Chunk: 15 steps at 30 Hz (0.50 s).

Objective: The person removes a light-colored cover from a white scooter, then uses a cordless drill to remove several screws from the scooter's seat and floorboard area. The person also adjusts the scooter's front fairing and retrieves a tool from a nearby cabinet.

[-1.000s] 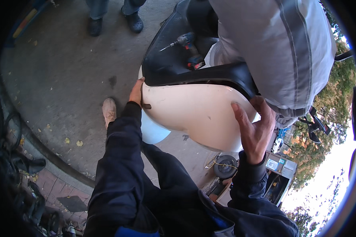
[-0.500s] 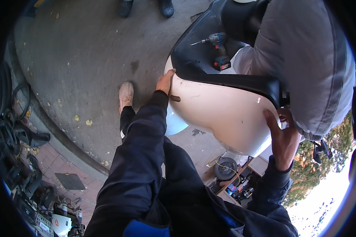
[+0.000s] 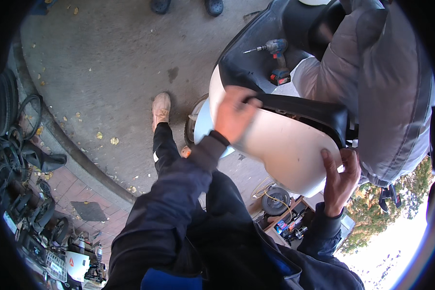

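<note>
A glossy white scooter body panel [image 3: 295,150] curves across the space before me, with black plastic trim [image 3: 304,104] along its upper edge. A dark gap shows between the two. My left hand [image 3: 237,116], smeared by motion, lies at the panel's upper edge beside the trim's left end; its fingers cannot be made out clearly. My right hand [image 3: 340,181] pinches the panel's right end, thumb on the outer face and fingers at the edge. A blue and black cordless drill [image 3: 276,58] with a long bit lies on the black plastic section [image 3: 244,60] beyond.
A grey padded cover [image 3: 391,92] hangs at the right. Another person's dark clogs [image 3: 213,7] stand at the far edge. At lower left are heaped scooter parts [image 3: 38,232] and a curb [image 3: 72,159]. Below the panel are a small wheel [image 3: 275,200] and an open box of tools [image 3: 295,224].
My left hand has moved right from the panel's left end to its upper edge. The gap between white panel and black trim looks wider. My right hand keeps its hold on the right end.
</note>
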Each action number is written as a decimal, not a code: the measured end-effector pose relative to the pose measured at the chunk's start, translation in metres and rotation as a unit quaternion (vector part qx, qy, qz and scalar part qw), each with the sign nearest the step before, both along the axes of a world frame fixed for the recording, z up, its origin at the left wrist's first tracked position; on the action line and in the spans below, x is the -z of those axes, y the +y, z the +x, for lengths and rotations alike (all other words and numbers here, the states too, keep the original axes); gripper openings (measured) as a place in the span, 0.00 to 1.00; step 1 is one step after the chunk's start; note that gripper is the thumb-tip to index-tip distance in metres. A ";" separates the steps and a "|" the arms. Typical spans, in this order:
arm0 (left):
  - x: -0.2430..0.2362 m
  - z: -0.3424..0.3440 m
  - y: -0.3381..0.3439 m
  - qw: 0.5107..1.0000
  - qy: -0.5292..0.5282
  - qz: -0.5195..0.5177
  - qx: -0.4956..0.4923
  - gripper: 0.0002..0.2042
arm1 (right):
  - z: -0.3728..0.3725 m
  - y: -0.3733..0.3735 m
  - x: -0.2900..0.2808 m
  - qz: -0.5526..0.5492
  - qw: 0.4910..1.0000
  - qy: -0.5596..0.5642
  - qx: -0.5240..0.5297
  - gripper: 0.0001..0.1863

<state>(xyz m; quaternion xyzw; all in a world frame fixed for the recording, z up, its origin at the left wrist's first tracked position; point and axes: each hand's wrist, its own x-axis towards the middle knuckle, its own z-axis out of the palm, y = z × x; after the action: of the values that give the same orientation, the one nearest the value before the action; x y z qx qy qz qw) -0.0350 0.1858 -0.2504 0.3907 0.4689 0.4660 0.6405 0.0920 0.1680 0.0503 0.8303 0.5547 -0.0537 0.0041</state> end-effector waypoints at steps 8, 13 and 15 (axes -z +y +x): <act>-0.065 -0.008 0.029 0.988 0.083 0.087 0.099 0.24 | -0.001 -0.001 0.003 0.034 0.993 0.094 0.059 0.19; -0.055 -0.006 0.035 0.980 0.086 0.090 0.154 0.30 | 0.000 0.000 -0.001 0.025 0.991 0.114 0.066 0.17; -0.053 -0.006 0.036 0.981 0.073 0.103 0.146 0.31 | -0.005 0.003 -0.007 0.021 0.991 0.110 0.070 0.15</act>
<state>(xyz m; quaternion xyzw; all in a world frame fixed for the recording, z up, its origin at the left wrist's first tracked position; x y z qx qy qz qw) -0.0413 0.2218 -0.1974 0.5515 0.4018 0.3839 0.6221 0.0869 0.1705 0.0573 0.8561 0.4933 -0.1328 -0.0784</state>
